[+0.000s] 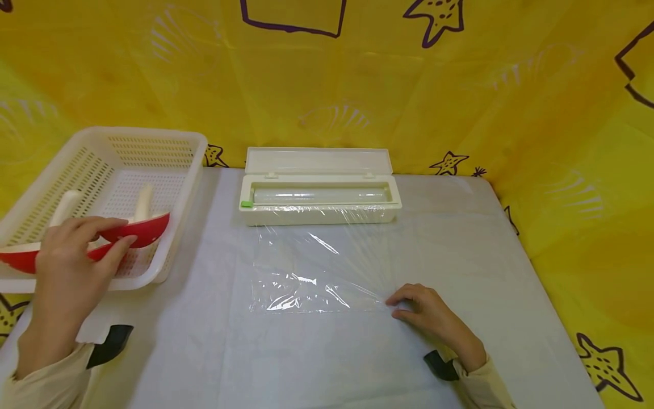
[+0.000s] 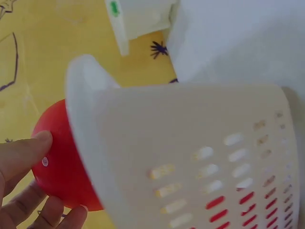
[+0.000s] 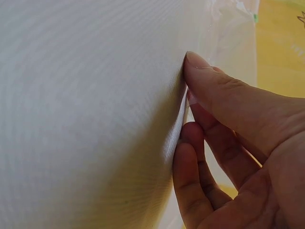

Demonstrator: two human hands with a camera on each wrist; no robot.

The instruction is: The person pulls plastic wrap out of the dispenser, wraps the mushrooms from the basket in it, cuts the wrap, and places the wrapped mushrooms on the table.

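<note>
My left hand (image 1: 76,255) grips a toy mushroom (image 1: 148,230) by its red cap, thumb on one side and fingers on the other; its pale stem points up. In the left wrist view the red cap (image 2: 59,162) shows beside the basket rim. Another red-capped mushroom (image 1: 17,260) lies left of that hand, partly covered by it. A sheet of clear cling film (image 1: 306,278) stretches over the table from a cream dispenser box (image 1: 319,216). At the film's near right corner are the fingertips of my right hand (image 1: 434,318), thumb and forefinger slightly apart.
The white slotted basket (image 1: 196,170) stands at the left and holds the mushrooms. Behind the film, the dispenser's lid (image 1: 317,161) is raised, showing the roll (image 1: 322,196) inside. A green tab (image 1: 247,204) sits on its left end. Yellow patterned cloth (image 1: 327,85) hangs behind the white-covered table.
</note>
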